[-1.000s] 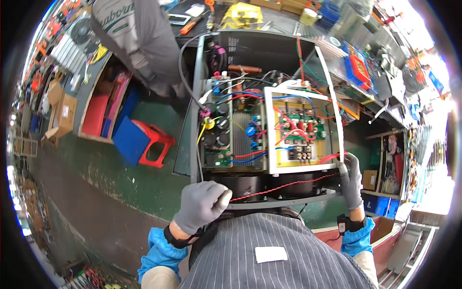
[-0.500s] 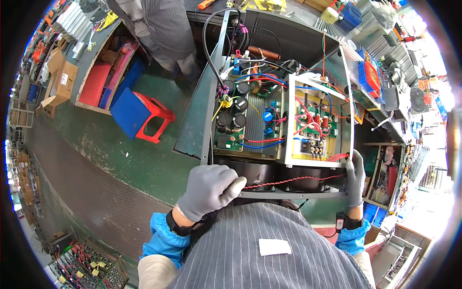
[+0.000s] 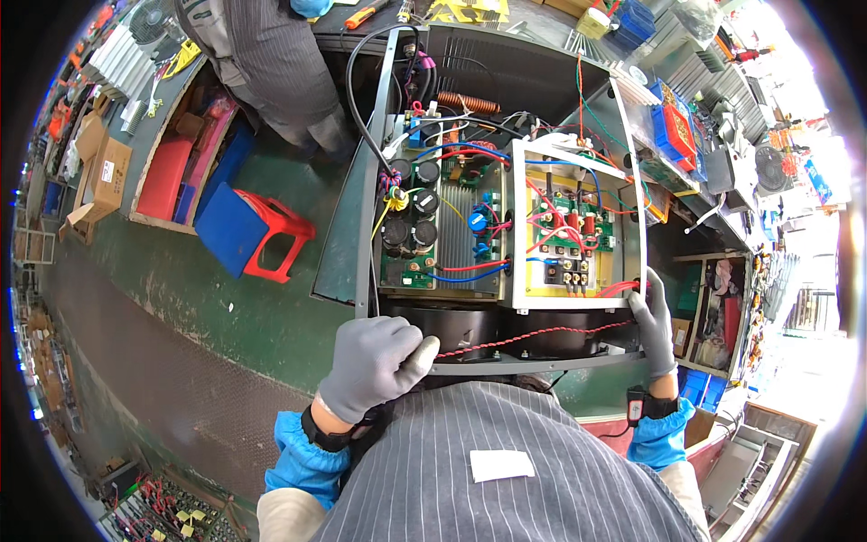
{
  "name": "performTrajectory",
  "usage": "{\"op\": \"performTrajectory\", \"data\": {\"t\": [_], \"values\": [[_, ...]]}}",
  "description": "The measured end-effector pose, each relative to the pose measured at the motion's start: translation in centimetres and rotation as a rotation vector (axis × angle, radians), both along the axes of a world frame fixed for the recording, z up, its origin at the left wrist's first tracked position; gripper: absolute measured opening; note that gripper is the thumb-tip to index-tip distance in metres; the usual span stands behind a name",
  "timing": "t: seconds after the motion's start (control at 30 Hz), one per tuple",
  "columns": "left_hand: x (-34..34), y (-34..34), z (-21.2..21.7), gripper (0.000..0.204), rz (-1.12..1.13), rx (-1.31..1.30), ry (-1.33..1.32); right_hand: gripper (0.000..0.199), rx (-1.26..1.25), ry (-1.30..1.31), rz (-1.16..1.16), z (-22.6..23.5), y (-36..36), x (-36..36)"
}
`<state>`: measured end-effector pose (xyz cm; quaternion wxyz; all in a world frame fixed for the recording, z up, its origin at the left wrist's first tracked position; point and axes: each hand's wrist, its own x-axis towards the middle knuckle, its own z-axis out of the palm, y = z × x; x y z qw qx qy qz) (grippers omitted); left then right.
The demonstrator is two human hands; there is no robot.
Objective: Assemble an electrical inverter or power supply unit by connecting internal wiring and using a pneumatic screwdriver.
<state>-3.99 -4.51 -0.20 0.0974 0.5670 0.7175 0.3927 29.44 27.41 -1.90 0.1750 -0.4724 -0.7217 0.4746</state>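
Note:
My left hand (image 3: 375, 361), in a grey glove with a pale thumb tip, is closed on one end of a red twisted wire (image 3: 533, 340). The wire stretches across the front of an opened metal cabinet (image 3: 470, 368) to my right hand (image 3: 655, 325). That gloved hand is at the cabinet's front right corner, thumb and fingers closing around the wire by the frame; the fingertips are partly hidden. Beside it, red leads (image 3: 618, 288) come out of a white-framed compartment (image 3: 519, 226) holding a green circuit board (image 3: 567, 230). Black round fans (image 3: 442, 327) sit below the wire.
Black capacitors (image 3: 424, 200) and a copper coil (image 3: 470, 102) fill the cabinet. Left of it stands a red and blue stool (image 3: 284, 239). Another person (image 3: 271, 72) is at the far bench. Blue and red bins (image 3: 679, 135) are on the right bench, a cardboard box (image 3: 104, 176) far left.
The cabinet and surroundings have shifted slightly left in view. Both hands keep their places at the wire, which stays stretched between them. A blue sleeve of the other person now shows at the top.

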Motion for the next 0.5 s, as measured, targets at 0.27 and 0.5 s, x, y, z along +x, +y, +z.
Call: {"op": "performTrajectory", "data": {"t": [0.27, 0.5], "values": [[0.09, 0.15, 0.19, 0.032, 0.004, -0.009, 0.017, 0.057, 0.014, -0.013, -0.003, 0.62, -0.3, -0.2], [0.48, 0.27, 0.15, 0.034, 0.011, 0.0, -0.004, 0.057, 0.062, -0.022, 0.023, 0.47, -0.1, 0.31]]}}
